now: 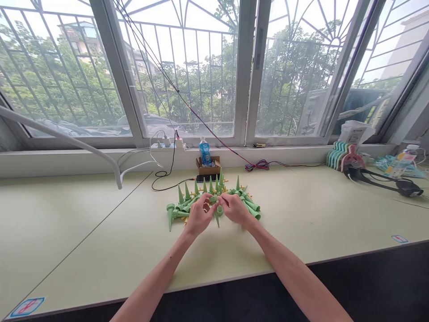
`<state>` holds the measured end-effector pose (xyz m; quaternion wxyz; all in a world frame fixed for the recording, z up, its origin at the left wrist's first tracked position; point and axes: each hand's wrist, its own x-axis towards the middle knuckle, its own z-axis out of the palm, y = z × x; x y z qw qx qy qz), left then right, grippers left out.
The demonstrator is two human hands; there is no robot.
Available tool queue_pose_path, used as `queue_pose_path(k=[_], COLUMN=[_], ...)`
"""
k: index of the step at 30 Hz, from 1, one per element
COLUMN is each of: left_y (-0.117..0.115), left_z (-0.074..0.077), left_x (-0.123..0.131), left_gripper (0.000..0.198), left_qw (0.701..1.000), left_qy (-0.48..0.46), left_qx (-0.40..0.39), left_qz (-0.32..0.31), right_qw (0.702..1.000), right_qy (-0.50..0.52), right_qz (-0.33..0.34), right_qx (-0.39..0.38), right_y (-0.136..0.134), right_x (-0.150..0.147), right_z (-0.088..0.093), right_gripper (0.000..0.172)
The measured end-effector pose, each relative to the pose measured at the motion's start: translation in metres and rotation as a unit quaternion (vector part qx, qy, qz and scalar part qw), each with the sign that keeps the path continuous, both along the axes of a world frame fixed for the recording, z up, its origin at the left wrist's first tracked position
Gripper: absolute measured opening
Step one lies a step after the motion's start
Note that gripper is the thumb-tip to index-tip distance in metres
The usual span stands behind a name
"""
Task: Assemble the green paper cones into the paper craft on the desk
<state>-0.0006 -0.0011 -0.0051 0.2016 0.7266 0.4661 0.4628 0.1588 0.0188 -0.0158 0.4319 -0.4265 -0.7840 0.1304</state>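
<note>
Near the middle of the surface (311, 232), between its near and far edges, the person's left hand (200, 218) and right hand (236, 209) meet over a cluster of green spikes (253, 206). The left fingers are clamped on a green piece (213, 199); the right fingertips bunch close beside it, though whether they grip anything cannot be told. Just below shows a loose spike (217, 220), tip toward the near edge. A slipping left grip could drop the piece among its look-alikes; a forward nudge could topple the upright spikes (196, 187) toward the far edge.

Workroom, long table (311, 219) by windows (187, 89)
</note>
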Motion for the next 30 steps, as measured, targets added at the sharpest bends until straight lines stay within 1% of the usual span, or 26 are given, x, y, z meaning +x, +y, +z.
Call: queue_pose_path(k=[14,30], left_y=[0.0026,0.0024], left_z=[-0.0035,-0.0031], left_x=[-0.0016,-0.0014], left_gripper=[0.017,0.018], left_qw=[1.0,1.0], left_qy=[0.007,0.011], left_qx=[-0.002,0.014], left_qz=[-0.011,-0.004], right_qw=[1.0,1.0], right_qy=[-0.005,-0.005], right_qz=[0.004,0.004], right_qx=[-0.003,0.004], right_y=[-0.0009,-0.0009], right_x=[-0.0006,-0.0006], right_z=[0.0011,0.0022], right_gripper=[0.033,0.029])
